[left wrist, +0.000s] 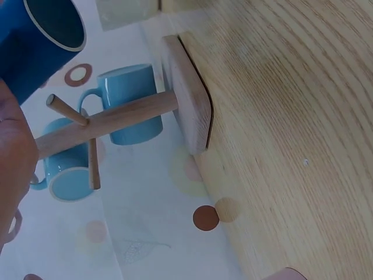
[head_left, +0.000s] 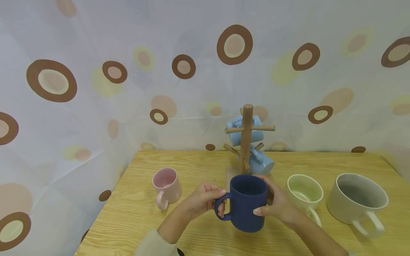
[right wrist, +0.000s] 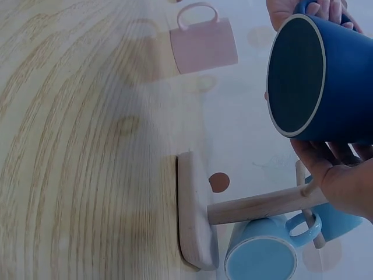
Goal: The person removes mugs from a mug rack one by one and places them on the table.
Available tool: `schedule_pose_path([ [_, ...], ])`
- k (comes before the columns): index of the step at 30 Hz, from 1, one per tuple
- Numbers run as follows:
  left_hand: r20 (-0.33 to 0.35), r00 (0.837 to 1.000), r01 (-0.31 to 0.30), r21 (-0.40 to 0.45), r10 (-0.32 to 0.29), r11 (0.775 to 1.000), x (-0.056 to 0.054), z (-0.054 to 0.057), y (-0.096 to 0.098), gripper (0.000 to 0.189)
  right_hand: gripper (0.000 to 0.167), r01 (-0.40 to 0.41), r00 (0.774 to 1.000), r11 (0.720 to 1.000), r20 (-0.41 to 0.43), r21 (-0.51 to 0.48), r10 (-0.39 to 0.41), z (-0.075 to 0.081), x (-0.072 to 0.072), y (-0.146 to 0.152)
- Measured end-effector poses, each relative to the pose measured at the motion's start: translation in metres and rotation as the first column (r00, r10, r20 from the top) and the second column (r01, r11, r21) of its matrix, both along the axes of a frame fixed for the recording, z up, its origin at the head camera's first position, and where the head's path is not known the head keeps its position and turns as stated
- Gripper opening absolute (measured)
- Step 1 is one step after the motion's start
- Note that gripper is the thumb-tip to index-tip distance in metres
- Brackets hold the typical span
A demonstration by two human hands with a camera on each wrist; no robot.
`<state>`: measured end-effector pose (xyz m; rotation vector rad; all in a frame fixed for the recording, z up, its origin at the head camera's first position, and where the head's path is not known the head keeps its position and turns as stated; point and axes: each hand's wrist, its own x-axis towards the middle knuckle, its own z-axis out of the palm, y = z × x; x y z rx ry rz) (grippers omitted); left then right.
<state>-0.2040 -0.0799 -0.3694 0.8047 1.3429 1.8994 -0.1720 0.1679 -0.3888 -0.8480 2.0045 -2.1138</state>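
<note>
Both hands hold a dark blue mug (head_left: 248, 206) above the table, upright in the head view. Its handle points left, and my left hand (head_left: 205, 199) grips it with fingers through the loop. My right hand (head_left: 278, 202) clasps the mug's body from the right side, thumb on the near face. In the right wrist view the mug's pale-edged underside (right wrist: 296, 76) shows, raised off the wood. Just behind stands a wooden mug tree (head_left: 246, 142) with several pegs. Two light blue mugs hang on it, an upper mug (head_left: 257, 137) and a lower mug (head_left: 263, 164).
A pink mug (head_left: 169, 188) stands on the wooden table (head_left: 128, 213) at the left. To the right are a pale green cup (head_left: 304, 192) and a large grey-white mug (head_left: 347, 206), handles toward me. A patterned cloth (head_left: 198, 89) hangs behind the table.
</note>
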Motion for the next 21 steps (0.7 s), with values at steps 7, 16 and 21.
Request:
schedule_pose_path([
  [7,0.057,0.998,0.017,-0.056,-0.014,0.998,0.006,0.0,0.001,0.027,0.066,-0.059,0.996,0.998,-0.061,-0.013,0.058,-0.006,-0.002,0.001],
  [16,0.091,0.995,-0.02,-0.082,0.028,0.996,0.016,0.002,0.003,0.027,0.066,-0.145,0.987,0.989,-0.07,-0.033,0.143,-0.011,-0.004,0.003],
  [21,0.081,0.978,-0.18,-0.12,0.19,0.976,0.025,0.003,0.009,0.026,0.064,-0.171,0.985,0.984,-0.031,-0.047,0.169,-0.011,-0.006,0.007],
])
